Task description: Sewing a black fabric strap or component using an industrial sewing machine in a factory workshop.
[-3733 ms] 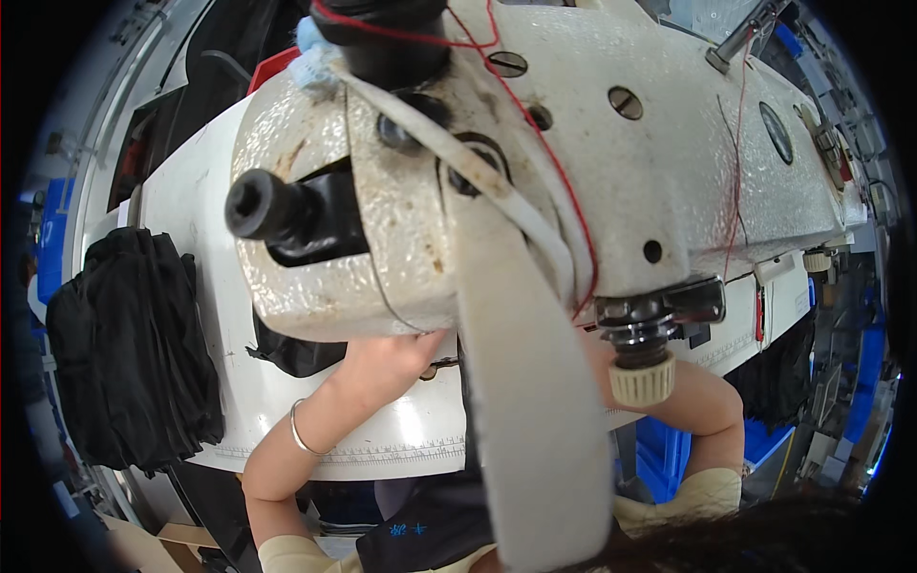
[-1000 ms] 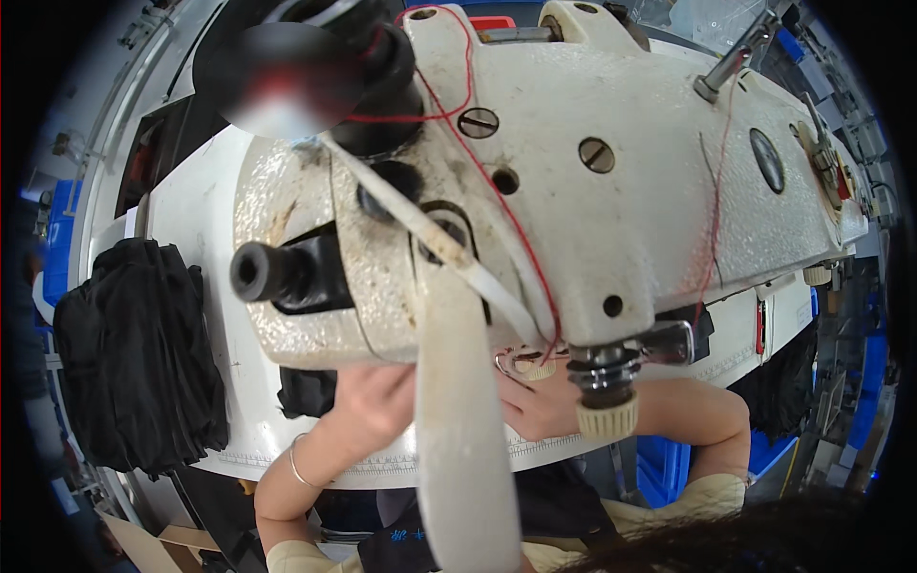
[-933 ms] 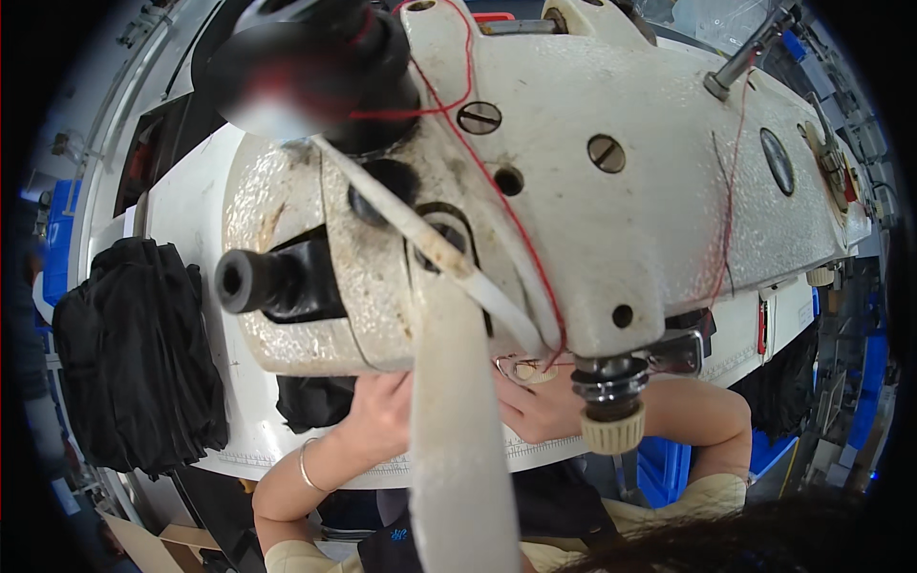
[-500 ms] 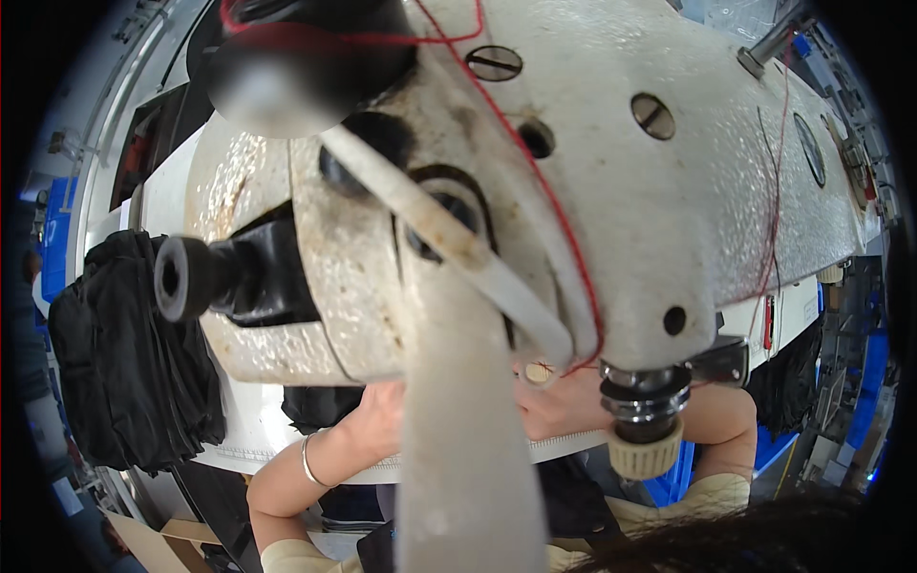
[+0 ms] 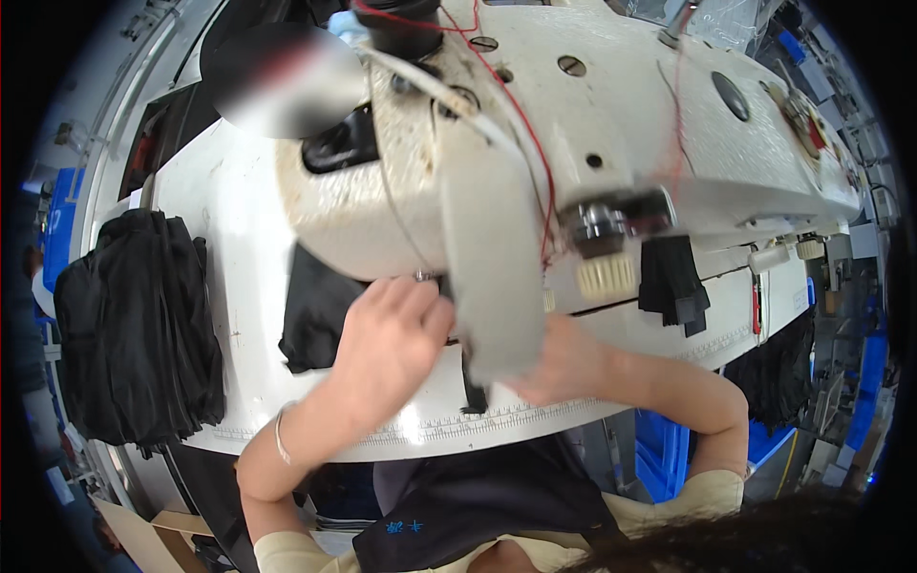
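The white sewing machine head [image 5: 630, 115] fills the upper middle, with red thread [image 5: 523, 119] looped over it and a pale flat guard [image 5: 487, 267] hanging at its front. My left hand [image 5: 396, 334] is under the machine's front, fingers curled at a small metal part; what they grip is hidden. Beside it lies black fabric [image 5: 315, 315]. My right hand [image 5: 564, 358] is low behind the guard, its fingertips hidden. A short dark strip [image 5: 474, 392] shows below the guard, between my hands.
A thick pile of black fabric [image 5: 138, 329] lies on the white table [image 5: 229, 372] at left. Narrow black pieces [image 5: 669, 286] lie right of the machine. Blue crates [image 5: 659, 454] and more dark fabric [image 5: 769, 377] sit beyond the table's right front edge.
The view has shifted, so the machine head appears higher and smaller. My left hand shows more fully, curled under the machine, and more of the black fabric beside it is visible.
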A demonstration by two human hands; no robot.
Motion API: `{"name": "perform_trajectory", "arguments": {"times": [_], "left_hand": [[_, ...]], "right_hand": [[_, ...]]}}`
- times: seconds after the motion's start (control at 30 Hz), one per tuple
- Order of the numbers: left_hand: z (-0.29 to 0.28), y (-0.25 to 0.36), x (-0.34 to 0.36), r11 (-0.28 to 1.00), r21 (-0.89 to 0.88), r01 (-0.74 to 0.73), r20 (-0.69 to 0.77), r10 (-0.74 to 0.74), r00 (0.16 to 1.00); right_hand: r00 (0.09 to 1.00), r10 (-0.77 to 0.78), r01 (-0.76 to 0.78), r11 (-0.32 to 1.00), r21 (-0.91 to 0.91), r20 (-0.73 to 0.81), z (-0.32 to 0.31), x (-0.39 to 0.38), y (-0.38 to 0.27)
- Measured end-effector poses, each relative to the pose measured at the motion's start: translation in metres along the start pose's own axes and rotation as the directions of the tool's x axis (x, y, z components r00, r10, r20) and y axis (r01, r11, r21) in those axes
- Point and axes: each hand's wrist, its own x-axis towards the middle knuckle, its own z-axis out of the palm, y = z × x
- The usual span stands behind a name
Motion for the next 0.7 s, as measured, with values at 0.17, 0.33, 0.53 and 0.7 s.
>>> {"name": "perform_trajectory", "arguments": {"times": [0.17,0.33,0.53,0.7], "left_hand": [[-0.021,0.07,-0.063,0.788,0.455,-0.414,0.001,0.465,0.886],[0.016,0.076,-0.09,0.932,0.327,-0.156,-0.308,0.261,0.915],[0.037,0.077,-0.098,0.995,0.098,-0.021,-0.456,0.064,0.888],[0.003,0.054,-0.076,0.798,-0.585,0.148,-0.249,-0.351,0.903]], "right_hand": [[0.994,-0.06,0.054,0.996,-0.074,-0.093,-0.015,-0.016,-0.05],[0.977,0.078,-0.077,0.997,0.017,-0.2,-0.009,-0.022,-0.061],[0.967,0.08,-0.082,0.997,0.0,-0.244,-0.011,-0.02,-0.062],[0.986,0.048,-0.048,0.999,0.007,-0.159,-0.011,-0.022,-0.061]]}}
